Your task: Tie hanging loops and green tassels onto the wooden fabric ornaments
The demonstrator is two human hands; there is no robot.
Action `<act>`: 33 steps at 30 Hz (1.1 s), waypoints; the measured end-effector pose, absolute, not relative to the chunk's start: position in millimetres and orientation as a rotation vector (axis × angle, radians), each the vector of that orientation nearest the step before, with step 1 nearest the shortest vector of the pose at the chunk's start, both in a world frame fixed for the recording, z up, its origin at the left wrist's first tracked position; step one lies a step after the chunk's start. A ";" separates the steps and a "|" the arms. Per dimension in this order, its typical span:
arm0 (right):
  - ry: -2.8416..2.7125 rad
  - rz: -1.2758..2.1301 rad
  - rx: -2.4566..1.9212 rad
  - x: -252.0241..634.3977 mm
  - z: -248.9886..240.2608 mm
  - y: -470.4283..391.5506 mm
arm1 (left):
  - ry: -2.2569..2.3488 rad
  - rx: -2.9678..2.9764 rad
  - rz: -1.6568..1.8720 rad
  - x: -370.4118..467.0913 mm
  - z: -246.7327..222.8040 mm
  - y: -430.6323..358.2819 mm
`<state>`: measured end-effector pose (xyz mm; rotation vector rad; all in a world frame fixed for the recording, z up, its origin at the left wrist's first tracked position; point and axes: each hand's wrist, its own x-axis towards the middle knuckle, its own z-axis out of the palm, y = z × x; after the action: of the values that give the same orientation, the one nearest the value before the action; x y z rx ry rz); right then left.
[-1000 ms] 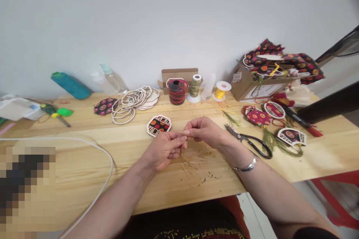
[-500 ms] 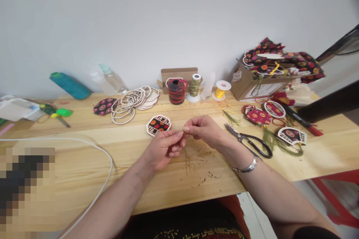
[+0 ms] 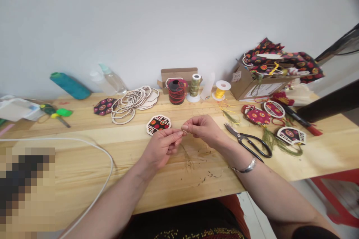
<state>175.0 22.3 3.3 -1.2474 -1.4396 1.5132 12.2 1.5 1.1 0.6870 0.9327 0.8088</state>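
My left hand (image 3: 162,145) and my right hand (image 3: 203,129) meet fingertip to fingertip above the middle of the table. Both are closed in a pinch on thin olive-green thread (image 3: 187,158), whose loose strands hang below the fingers; the pinched part is mostly hidden. Just behind my left hand lies a wood-framed ornament (image 3: 158,124) with black patterned fabric, partly covered by the fingers. To the right of my right wrist, black-handled scissors (image 3: 249,142) lie slightly apart. Dark thread scraps (image 3: 209,177) are scattered under the hands.
Wooden frames (image 3: 131,101) lie at the back left. Along the wall stand a red cord spool (image 3: 176,92), an olive thread spool (image 3: 194,89) and a yellow thread spool (image 3: 222,90). A fabric-filled cardboard box (image 3: 252,86) and tasselled ornaments (image 3: 256,115) are right; a white cable (image 3: 108,168) loops left.
The fingertips of both hands have shifted slightly to the left, and my left hand's lower fingers have curled in more. The hanging strands have swung a little; the table items are unmoved.
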 end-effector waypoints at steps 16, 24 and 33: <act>-2.328 -0.113 -2.196 256.2 33.1 -47.5 | 1.032 0.652 0.913 11.2 -2.2 1.3; -2.286 -0.135 -2.262 298.4 -1.6 -78.5 | 1.060 0.638 0.924 12.7 -3.7 2.6; -2.112 0.040 -2.275 292.8 3.4 -76.8 | 1.090 0.650 0.961 11.2 -2.8 4.8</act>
<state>292.8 -76.8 3.4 -2.2752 -2.1119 0.0396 11.2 4.8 -2.8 0.6497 1.0900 0.9614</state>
